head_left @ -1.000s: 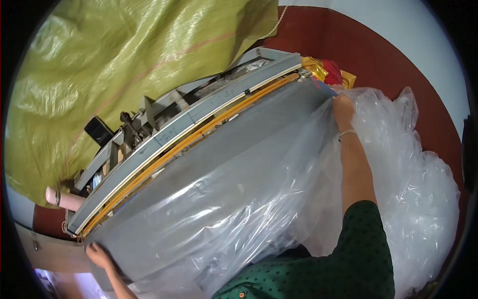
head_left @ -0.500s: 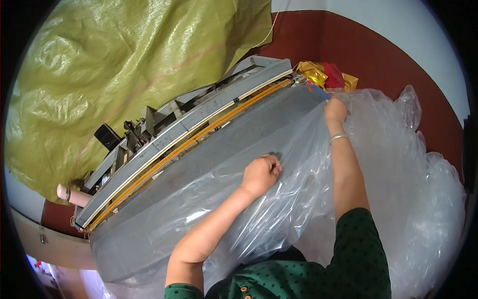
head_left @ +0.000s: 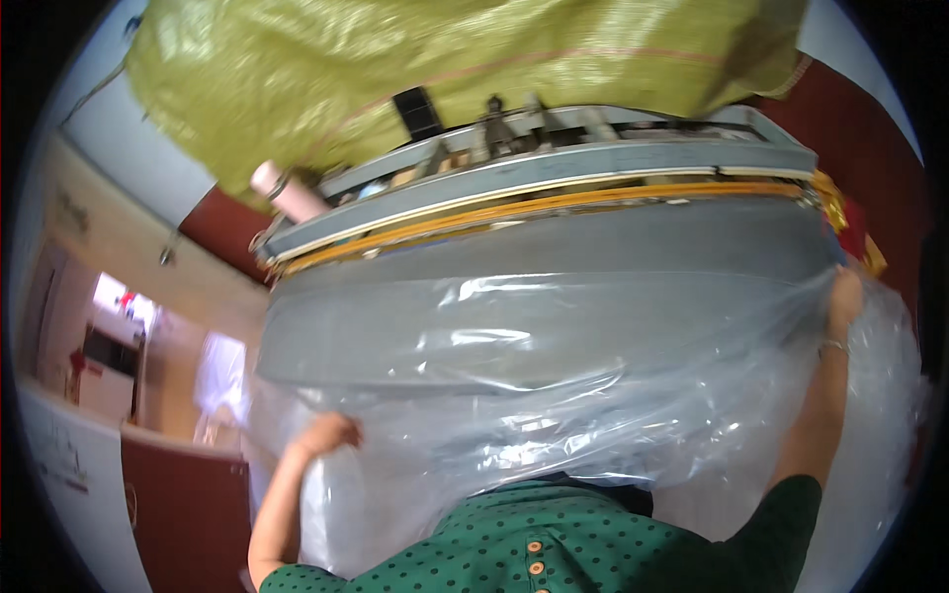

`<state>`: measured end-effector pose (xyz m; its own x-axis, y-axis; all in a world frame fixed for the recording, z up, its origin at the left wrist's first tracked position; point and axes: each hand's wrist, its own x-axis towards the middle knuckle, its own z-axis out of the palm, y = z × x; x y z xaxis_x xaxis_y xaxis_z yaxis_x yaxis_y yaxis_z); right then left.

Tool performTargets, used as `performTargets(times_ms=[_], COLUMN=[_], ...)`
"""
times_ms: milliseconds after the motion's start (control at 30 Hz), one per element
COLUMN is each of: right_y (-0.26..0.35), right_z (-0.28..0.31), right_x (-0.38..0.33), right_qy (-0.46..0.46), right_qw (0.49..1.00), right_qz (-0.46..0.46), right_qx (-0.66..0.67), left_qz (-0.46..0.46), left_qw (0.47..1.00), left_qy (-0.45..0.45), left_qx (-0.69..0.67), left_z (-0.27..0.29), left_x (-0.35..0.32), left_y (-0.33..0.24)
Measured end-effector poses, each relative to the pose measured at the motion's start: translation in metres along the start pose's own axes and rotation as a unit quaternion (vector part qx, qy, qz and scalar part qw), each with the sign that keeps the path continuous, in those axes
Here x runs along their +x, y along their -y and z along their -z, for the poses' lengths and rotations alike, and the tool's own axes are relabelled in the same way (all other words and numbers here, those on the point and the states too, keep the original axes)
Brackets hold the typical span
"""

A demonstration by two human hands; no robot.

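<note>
A wide sheet of clear plastic film (head_left: 554, 425) lies over a long grey table surface (head_left: 672, 232) and hangs down across my front. My right hand (head_left: 845, 294) grips the film near the far right corner, pulling creases toward it. At the near left corner, my left hand (head_left: 331, 433) is closed, its fingers curled on the film; motion blurs the fingertips. The film stretches between both hands, with shiny folds in front of my green dotted shirt.
Behind the table surface runs a grey metal trough (head_left: 573, 158) with an orange strip (head_left: 554, 208) along it. A pink bottle (head_left: 287, 193) and a black phone-like object (head_left: 417, 114) stand there. Yellow woven sheeting (head_left: 514, 49) hangs behind. Red and gold cloth (head_left: 845, 217) lies at right.
My left hand has moved left and nearer, from mid-sheet to the left corner. My right hand keeps its hold at the right corner. My view has turned left, and the film is spread wider.
</note>
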<state>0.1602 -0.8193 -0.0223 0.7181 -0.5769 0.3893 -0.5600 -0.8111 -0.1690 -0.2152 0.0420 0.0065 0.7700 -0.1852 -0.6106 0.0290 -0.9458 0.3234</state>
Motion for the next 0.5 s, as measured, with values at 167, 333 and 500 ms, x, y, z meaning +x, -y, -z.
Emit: performTargets(times_ms=[167, 333, 500], right_y=[-0.020, -0.029, -0.090], right_z=[-0.024, -0.044, -0.054], right_x=[0.020, 0.036, 0.057], right_qy=[0.022, -0.026, -0.023], right_qw=[0.999, 0.992, 0.973], right_qz=[-0.022, 0.051, -0.009], right_qx=[-0.010, 0.115, 0.230], left_qz=[0.077, 0.053, 0.124], left_qw=[0.759, 0.759, 0.782], left_qy=[-0.565, -0.643, -0.609], left_qx=[-0.315, -0.085, 0.036], left_z=[0.102, 0.106, 0.112], left_x=[-0.028, 0.061, 0.132], left_y=[-0.049, 0.025, 0.023])
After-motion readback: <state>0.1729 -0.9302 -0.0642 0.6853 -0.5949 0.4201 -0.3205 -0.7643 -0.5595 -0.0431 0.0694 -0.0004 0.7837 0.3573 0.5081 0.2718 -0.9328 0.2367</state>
